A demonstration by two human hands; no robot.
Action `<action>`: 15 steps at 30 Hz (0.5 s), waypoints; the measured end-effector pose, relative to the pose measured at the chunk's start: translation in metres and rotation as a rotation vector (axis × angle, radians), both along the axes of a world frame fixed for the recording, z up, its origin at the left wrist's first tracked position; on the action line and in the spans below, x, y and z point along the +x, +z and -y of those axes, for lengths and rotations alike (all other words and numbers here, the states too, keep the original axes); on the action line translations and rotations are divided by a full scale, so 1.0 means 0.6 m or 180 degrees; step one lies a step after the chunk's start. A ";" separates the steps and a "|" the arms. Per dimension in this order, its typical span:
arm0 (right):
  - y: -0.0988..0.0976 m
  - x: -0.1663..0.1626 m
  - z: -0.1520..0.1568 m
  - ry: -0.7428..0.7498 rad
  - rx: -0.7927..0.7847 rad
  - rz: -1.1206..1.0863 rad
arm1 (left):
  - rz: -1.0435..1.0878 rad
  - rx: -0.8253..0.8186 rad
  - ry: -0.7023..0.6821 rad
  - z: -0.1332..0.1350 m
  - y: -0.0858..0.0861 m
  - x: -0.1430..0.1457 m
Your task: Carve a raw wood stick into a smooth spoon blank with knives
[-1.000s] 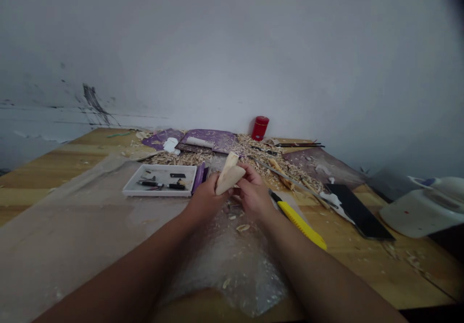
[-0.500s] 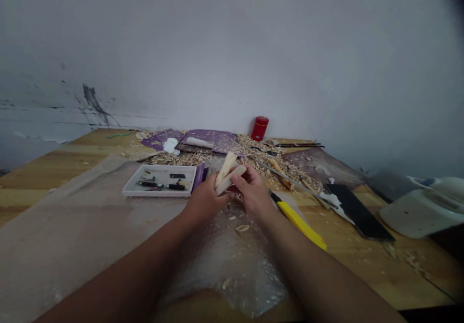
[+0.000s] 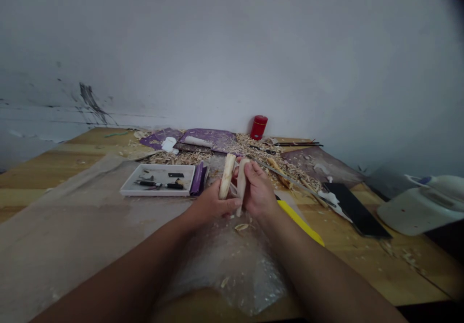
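Both my hands meet over a sheet of bubble wrap [image 3: 235, 265] on the wooden table [image 3: 398, 274]. My left hand [image 3: 212, 204] is closed round a pale carved wooden piece [image 3: 227, 180], which stands nearly upright. My right hand [image 3: 257, 192] grips a second pale limb of wood [image 3: 240, 187] right beside it; the two limbs look joined low down, hidden by my fingers. Small wood chips lie under my hands.
A white tray [image 3: 159, 180] with small tools sits to the left. Behind are wood shavings [image 3: 253, 151], a purple mat [image 3: 213, 139], a red canister [image 3: 259, 127]. A yellow utility knife [image 3: 300, 221], a black slab [image 3: 355, 209] and a white object [image 3: 420, 209] lie right.
The wooden piece has been turned in my hands from a broad face towards me to an edge-on view with two upright limbs. My hands have stayed in the same spot.
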State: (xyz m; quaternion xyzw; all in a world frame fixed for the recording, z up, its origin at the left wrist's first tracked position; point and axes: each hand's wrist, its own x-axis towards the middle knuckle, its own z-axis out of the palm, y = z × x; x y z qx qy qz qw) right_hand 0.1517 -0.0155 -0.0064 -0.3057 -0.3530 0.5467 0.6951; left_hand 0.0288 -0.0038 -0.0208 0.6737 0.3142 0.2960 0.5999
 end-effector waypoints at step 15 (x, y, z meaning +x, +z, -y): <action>-0.013 -0.008 -0.006 -0.0505 0.0194 0.0350 | -0.0148 0.0036 0.0290 0.018 -0.006 0.012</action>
